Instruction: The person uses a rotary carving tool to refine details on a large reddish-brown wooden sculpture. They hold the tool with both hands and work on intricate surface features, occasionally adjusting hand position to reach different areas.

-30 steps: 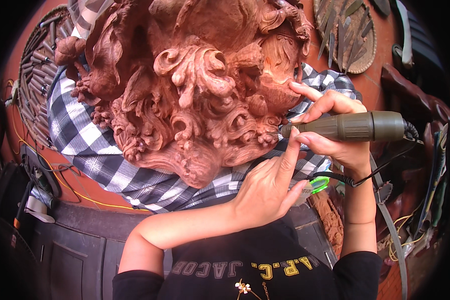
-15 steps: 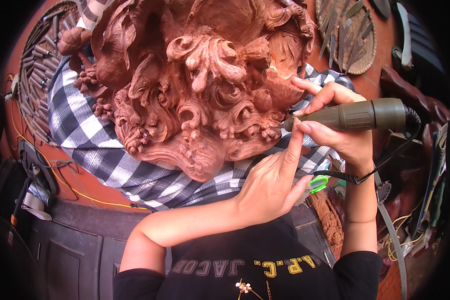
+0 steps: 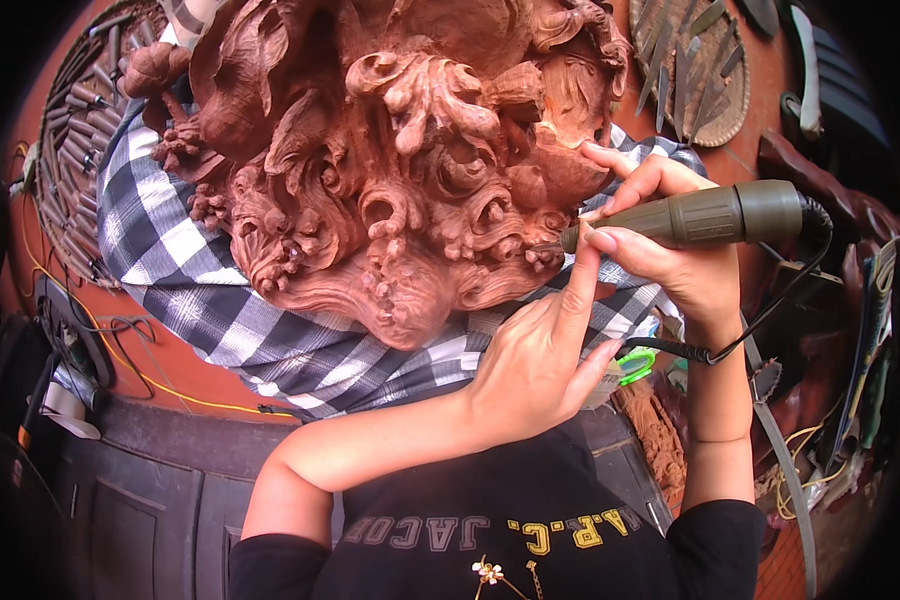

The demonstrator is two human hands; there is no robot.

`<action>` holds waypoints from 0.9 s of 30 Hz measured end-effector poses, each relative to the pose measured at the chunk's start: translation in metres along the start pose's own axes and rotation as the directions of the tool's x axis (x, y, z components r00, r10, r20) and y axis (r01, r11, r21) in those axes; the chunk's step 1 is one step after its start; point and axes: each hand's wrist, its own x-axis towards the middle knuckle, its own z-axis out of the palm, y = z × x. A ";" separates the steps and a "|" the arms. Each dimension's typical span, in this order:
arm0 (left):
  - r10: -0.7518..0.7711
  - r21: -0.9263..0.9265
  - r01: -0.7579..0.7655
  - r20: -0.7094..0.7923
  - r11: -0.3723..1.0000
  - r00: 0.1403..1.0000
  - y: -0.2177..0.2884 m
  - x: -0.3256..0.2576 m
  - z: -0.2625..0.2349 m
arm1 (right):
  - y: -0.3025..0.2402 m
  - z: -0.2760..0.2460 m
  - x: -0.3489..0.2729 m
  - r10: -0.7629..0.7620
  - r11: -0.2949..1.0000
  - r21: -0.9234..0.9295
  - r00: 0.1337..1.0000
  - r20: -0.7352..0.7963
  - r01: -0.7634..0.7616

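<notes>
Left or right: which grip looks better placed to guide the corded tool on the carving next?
Probably right: the right grip wraps the olive corded tool, whose working end is at the carving. The left grip merely has its index finger at the tool's front.

Reddish wood carving (image 3: 420,100): shifted on the checked cloth (image 3: 205,310), now nearer the cloth's far side and slightly more to its right; more of the cloth's near part shows below the rounded tip. Green rotary tool (image 3: 705,217): nose slightly nearer the cloth's far side, rear end swung farther that way, slant steeper than before. Your right hand (image 3: 682,270): carried along in the same direction. Your left hand (image 3: 530,365): index fingertip advanced likewise. Cord (image 3: 827,225): bowed into a wider loop right of the cloth.
</notes>
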 end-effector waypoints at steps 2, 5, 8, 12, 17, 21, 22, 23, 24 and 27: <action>-0.006 -0.014 0.006 -0.007 1.000 1.000 0.000 -0.001 0.000 | 0.001 0.000 0.001 -0.002 1.000 -0.009 1.000 0.006 0.002; -0.017 -0.005 0.017 -0.019 1.000 1.000 -0.002 -0.001 0.000 | 0.003 0.003 0.001 -0.008 1.000 0.011 1.000 -0.023 0.008; -0.002 0.020 0.003 -0.034 1.000 0.999 -0.001 0.003 -0.003 | 0.007 0.008 -0.005 -0.028 0.991 0.126 0.995 -0.091 0.040; 0.038 0.024 -0.038 -0.017 0.999 0.999 0.001 0.002 -0.010 | 0.031 0.006 -0.025 -0.128 0.933 0.318 0.982 -0.142 0.168; 0.020 0.019 -0.020 0.039 1.000 0.999 -0.001 -0.003 -0.007 | 0.055 0.011 -0.042 -0.200 0.901 0.353 0.964 -0.178 0.252; 0.031 0.084 -0.036 0.068 0.996 0.997 -0.003 0.002 -0.005 | 0.066 0.019 -0.044 -0.141 0.876 0.419 0.957 -0.252 0.239; 0.025 0.099 -0.032 0.072 0.995 0.997 -0.003 0.002 -0.005 | 0.067 0.022 -0.044 -0.109 0.856 0.464 0.956 -0.273 0.230; 0.027 0.125 -0.036 0.076 0.992 0.997 -0.005 0.000 -0.004 | 0.073 0.021 -0.044 -0.141 0.847 0.468 0.955 -0.261 0.253; 0.016 0.130 -0.027 0.081 0.991 0.997 -0.004 0.000 -0.004 | 0.073 0.022 -0.045 -0.108 0.838 0.496 0.960 -0.257 0.227; -0.019 0.148 0.005 0.098 0.989 0.995 -0.003 0.001 -0.003 | 0.074 0.028 -0.047 -0.080 0.806 0.550 0.960 -0.268 0.221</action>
